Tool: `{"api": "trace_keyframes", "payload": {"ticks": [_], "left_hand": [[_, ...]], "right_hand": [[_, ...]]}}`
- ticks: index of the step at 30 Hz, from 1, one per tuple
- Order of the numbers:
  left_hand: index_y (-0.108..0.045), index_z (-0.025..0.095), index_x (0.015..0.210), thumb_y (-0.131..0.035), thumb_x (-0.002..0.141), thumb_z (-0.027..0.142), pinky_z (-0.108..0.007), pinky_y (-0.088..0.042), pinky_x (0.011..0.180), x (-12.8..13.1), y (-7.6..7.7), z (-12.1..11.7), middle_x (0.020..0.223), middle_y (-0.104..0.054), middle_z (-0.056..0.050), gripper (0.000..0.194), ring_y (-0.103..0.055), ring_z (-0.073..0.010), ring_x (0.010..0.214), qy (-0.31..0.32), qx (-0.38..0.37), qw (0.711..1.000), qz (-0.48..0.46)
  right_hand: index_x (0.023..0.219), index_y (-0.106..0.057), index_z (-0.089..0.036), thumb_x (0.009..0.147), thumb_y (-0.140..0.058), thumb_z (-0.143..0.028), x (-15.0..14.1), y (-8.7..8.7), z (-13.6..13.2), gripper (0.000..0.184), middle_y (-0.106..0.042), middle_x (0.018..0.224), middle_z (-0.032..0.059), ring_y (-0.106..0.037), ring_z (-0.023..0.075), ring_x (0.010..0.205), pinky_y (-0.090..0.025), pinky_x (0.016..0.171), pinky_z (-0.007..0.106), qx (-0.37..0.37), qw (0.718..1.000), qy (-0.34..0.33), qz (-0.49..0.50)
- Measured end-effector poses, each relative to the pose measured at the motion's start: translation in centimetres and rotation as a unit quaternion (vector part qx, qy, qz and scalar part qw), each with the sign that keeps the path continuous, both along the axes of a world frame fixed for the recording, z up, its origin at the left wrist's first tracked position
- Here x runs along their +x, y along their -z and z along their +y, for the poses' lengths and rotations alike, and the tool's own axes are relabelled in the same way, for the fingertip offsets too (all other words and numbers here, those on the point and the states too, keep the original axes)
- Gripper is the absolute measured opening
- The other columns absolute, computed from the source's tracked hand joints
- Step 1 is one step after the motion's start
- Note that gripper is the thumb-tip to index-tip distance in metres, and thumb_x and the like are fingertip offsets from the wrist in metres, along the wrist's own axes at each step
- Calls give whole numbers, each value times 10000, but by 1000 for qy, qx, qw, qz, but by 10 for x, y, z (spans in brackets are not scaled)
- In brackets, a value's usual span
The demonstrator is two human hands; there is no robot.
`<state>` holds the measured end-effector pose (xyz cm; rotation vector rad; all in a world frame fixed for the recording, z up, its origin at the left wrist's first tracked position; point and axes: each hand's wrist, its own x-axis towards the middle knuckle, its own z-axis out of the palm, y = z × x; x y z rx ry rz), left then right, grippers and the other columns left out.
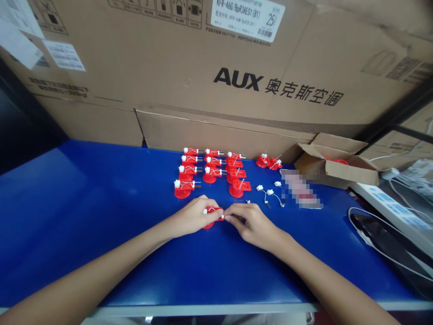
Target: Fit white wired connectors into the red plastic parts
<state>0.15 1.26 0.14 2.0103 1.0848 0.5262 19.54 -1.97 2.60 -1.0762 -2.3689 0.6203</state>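
Note:
Both my hands meet at the middle of the blue table (84, 216). My left hand (192, 216) is closed around a small red plastic part (214, 212) with a white connector at its top. My right hand (248, 223) pinches the right end of the same part with its fingertips. Just beyond my hands stand three short rows of several finished red parts (206, 169), each with a white connector and a thin wire. Loose white connectors on thin wires (269, 193) lie to the right of the rows.
Large AUX cardboard boxes (237, 81) wall off the back of the table. A small open cardboard box (334, 164) sits at the right, with two more red parts (269, 161) beside it. A white power strip (385, 201) and dark cables (379, 234) lie at the far right.

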Motion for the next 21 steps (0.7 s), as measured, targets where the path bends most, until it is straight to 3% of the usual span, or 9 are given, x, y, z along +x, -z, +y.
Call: {"api": "trace_keyframes", "payload": {"ticks": [16,21], "left_hand": [[-658,198,870,-481,862,359,-272,-441,788,3,-9,-4,881,-661,-25,239,-588,-175,873,8,37,998,-42],[-559,176,977,-647,741,326,-277,-459,784,-7,-12,-1,941,-633,-37,293,-591,-165,864,27,56,995,-80]], "right_hand": [[826,-653,-169,826,-527,-148,4,-3,4,127,-678,742,34,-600,122,596,-457,581,221,-13,999,25,18],[830,-614,-176,829,-550,-206,8,1,8,71,-643,652,14,-601,118,557,-474,546,221,-76,995,40,54]]}}
